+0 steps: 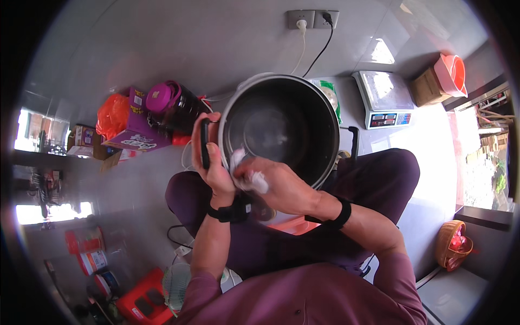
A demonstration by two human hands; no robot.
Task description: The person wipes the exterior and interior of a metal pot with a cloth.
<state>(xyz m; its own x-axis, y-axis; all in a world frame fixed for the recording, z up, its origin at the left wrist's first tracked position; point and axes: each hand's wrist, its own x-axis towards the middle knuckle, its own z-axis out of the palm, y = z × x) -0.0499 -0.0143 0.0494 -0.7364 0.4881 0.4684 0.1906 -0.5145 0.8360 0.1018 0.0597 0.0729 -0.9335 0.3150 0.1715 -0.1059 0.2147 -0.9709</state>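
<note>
A deep metal pot (315, 122) with a dark inside is tilted between my knees, its mouth facing me. It has a black handle on each side. My left hand (217, 172) grips the left handle (205, 142), with the thumb laid over it. The right handle (355, 143) is free of any hand. My right hand (284, 183) is closed on a crumpled white cloth (258, 183) and presses it to the near left part of the rim. Hand and cloth are blurred there, and the fingertips are partly hidden.
A digital weighing scale (384, 93) sits right of the pot, near pink plastic basins (451, 77) on a cardboard box (428, 87). Leftward are a purple-lidded jug (178, 105) and a purple carton (140, 138). A wicker basket (445, 243) is at lower right. Cords hang from wall sockets (313, 19).
</note>
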